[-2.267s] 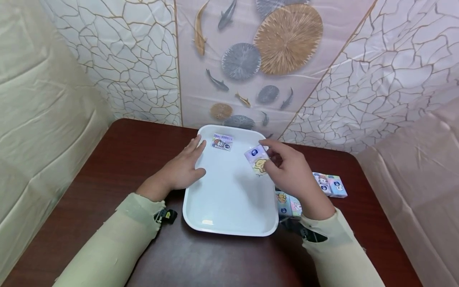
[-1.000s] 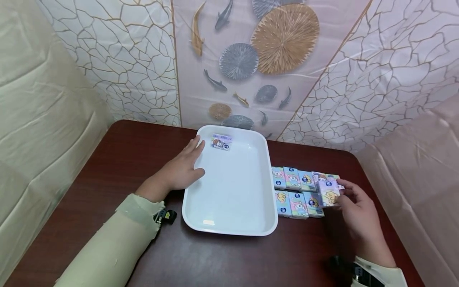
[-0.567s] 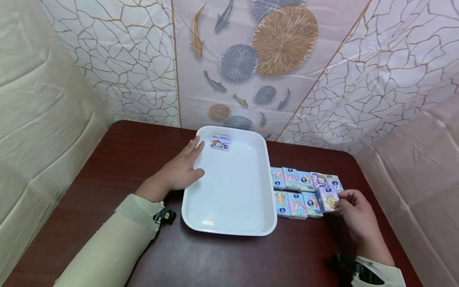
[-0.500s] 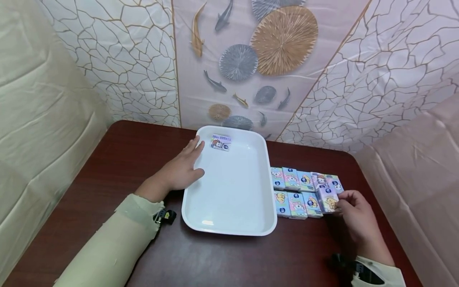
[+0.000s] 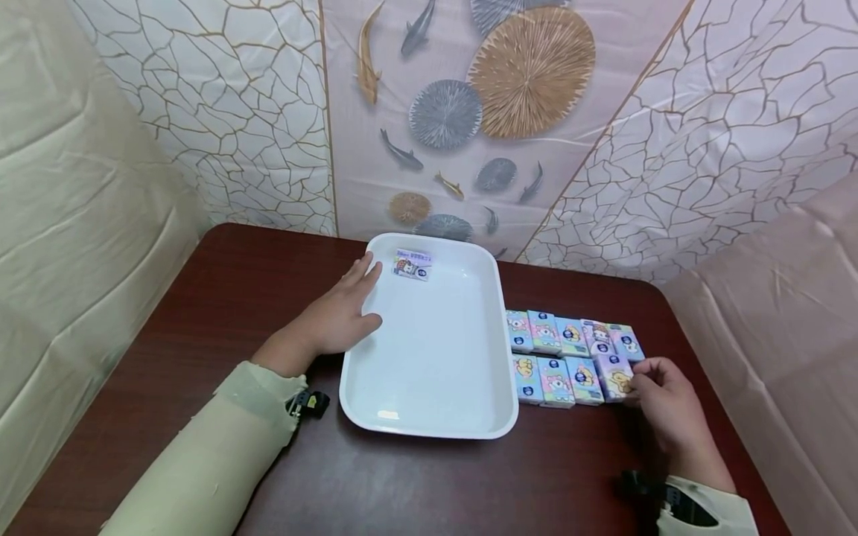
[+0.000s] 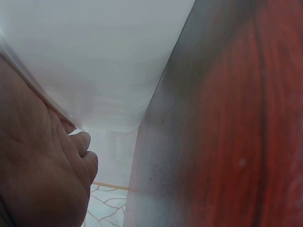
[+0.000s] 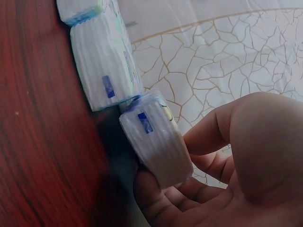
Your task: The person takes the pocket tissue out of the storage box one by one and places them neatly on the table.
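Note:
My right hand (image 5: 677,417) pinches a purple tissue pack (image 5: 612,376) with a yellow character, at the right end of the front row of packs. In the right wrist view, thumb and fingers grip the near end of this tissue pack (image 7: 156,142), which sits slightly tilted beside a neighbouring pack (image 7: 104,66). My left hand (image 5: 331,316) rests with spread fingers on the left rim of a white tray (image 5: 429,357). Its palm lies against the tray's outer wall (image 6: 104,61) in the left wrist view. One purple tissue pack (image 5: 412,265) lies inside the tray, near its far left corner.
Right of the tray, several blue, pink and purple tissue packs (image 5: 556,383) lie in two rows on the dark red wooden table (image 5: 429,491). A patterned cloth (image 5: 496,97) hangs behind the table, with pale cloth (image 5: 777,320) on both sides.
My right hand has carried the purple tissue pack from over the tray to the right and lowered it at the front row's end. The left hand has stayed on the rim.

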Available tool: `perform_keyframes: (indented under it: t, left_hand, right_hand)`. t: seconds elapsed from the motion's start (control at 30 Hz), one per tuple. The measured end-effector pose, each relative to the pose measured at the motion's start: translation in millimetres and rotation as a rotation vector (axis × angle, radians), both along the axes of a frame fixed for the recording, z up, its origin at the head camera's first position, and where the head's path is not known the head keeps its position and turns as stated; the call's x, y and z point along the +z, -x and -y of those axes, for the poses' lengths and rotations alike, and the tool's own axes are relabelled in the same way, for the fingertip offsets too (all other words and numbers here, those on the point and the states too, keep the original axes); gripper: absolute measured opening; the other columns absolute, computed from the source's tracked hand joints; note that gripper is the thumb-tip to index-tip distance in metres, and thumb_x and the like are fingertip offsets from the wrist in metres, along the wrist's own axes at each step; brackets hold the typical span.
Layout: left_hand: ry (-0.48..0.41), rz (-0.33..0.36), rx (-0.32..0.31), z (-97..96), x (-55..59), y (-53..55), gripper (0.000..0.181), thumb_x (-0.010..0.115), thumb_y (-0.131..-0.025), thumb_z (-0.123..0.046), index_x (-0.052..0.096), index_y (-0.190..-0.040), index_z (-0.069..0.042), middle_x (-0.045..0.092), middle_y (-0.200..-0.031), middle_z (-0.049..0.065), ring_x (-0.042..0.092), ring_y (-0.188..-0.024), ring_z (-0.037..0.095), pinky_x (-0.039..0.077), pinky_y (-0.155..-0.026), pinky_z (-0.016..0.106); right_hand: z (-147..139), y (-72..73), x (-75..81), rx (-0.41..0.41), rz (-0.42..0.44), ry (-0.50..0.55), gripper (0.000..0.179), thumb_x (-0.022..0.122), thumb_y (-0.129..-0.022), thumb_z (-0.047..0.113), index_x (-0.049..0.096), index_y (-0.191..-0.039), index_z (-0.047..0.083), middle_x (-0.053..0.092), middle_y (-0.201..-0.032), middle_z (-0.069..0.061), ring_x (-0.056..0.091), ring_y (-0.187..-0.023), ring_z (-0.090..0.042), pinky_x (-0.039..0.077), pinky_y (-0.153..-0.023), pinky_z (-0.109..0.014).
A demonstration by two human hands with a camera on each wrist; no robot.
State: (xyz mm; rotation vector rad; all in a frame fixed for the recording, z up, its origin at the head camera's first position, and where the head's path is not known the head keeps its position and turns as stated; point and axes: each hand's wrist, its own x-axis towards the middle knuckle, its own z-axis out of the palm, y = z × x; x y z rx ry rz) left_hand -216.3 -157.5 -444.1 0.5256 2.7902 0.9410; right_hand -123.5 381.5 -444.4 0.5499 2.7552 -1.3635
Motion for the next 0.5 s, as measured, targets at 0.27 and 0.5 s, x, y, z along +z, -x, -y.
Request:
perform_keyframes:
  t: [0.27,0.5]
  left_hand:
    - [-0.005,-0.008,-0.004,0.8,1.2,-0.4,0.088,0.055,-0.100,-0.037,0.004,-0.171,-0.023,-0.014,-0.178,-0.008,-0.008,-0.166,0.023,0.021,-0.129,0.059]
    - [-0.007,-0.012,-0.004,0.8,-0.2,-0.4,0.088,0.055,-0.099,-0.036,0.006,-0.171,-0.021,-0.014,-0.178,-0.008,-0.006,-0.166,0.026,0.021,-0.129,0.060]
  right_hand:
    - [3.7,0.3,-0.6,0.032,0.015,-0.054,0.026,0.049,-0.106,0.019,0.051,-0.124,-0.001,0.058,-0.117,-0.020,0.066,-0.082,-0.018,0.060,-0.069,-0.032]
    - [5.3,-0.8,-1.2,0.049,0.014,-0.085,0.027,0.050,-0.105,0.017,0.051,-0.125,-0.001,0.059,-0.114,-0.020,0.066,-0.081,-0.016,0.059,-0.067,-0.031]
